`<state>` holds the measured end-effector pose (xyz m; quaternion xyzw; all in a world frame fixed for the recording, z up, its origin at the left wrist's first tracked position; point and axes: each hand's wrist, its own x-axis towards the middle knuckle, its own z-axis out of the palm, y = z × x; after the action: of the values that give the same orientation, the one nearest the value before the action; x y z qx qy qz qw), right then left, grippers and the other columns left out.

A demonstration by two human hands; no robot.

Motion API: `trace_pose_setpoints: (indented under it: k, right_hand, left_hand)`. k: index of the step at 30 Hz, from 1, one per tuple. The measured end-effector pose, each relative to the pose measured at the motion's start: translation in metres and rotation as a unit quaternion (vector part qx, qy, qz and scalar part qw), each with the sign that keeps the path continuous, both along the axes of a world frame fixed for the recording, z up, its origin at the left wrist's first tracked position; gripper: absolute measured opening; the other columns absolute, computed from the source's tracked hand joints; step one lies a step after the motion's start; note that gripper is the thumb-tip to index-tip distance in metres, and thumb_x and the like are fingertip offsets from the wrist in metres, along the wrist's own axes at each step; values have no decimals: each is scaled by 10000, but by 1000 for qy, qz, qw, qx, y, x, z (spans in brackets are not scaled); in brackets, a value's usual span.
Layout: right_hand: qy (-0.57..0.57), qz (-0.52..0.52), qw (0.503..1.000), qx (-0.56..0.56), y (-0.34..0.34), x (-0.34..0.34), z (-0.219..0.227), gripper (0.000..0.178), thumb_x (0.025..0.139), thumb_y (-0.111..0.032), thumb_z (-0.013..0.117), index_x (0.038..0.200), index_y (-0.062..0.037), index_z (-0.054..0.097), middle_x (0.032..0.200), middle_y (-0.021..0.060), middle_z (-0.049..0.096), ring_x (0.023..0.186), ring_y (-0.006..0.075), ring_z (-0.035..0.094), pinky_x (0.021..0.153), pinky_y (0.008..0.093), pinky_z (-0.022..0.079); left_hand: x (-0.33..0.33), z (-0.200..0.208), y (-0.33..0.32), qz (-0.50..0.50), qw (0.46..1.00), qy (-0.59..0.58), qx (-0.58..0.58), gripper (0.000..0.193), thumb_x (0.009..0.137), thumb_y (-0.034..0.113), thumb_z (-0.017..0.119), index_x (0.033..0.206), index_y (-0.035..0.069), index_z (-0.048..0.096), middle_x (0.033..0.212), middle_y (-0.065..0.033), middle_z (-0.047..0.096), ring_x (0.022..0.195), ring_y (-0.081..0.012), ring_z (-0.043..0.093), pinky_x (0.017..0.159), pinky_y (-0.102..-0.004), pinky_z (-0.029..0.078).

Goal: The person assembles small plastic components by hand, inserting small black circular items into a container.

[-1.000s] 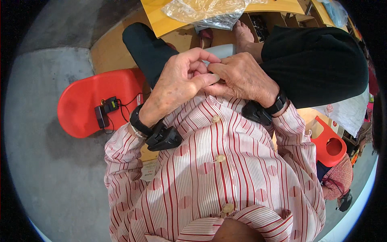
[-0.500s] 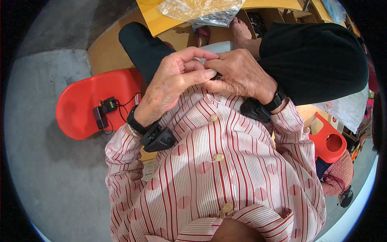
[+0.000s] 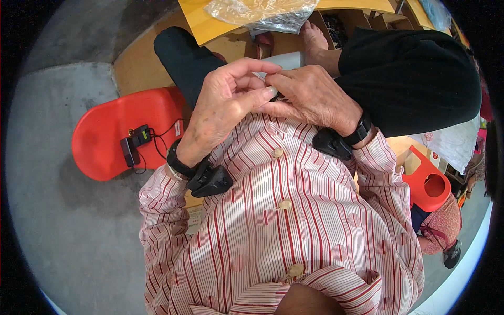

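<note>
Head view: short of the near edge of a yellow table (image 3: 202, 26), the right hand (image 3: 320, 98) pinches a small dark piece (image 3: 278, 96), mostly hidden; the left hand (image 3: 223, 105) curves loosely beside it, hold unclear. Handling seems unfinished; how much remains can't be told.

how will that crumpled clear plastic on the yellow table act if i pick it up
The crumpled clear plastic is probably floppy: it is creased and overhangs the edge of the yellow table. Its see-through thinness suggests little weight, and its shine hints it may be slippery.
</note>
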<state>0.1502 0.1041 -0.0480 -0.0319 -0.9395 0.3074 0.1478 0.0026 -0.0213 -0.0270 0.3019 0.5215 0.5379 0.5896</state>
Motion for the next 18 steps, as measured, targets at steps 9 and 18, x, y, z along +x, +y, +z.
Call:
trace_pose_setpoints:
  k: [9,18]
  right_hand:
    - [1,-1,1000,14,4,0,1,401,830,-433,630,832,-36,575,562,138,540,509,308,572,461,395,427]
    - [9,-8,1000,3,7,6,-1,439,842,-465,607,852,-27,582,577,139,547,531,321,577,481,397,437]
  left_hand:
    - [-1,2,3,4,999,-54,-8,362,841,28,610,1193,-36,555,876,-66,649,780,-78,605,739,-215,485]
    - [-4,6,4,-16,998,-63,-19,380,896,180,615,1221,-7,555,940,-51,620,874,-89,558,784,-232,452]
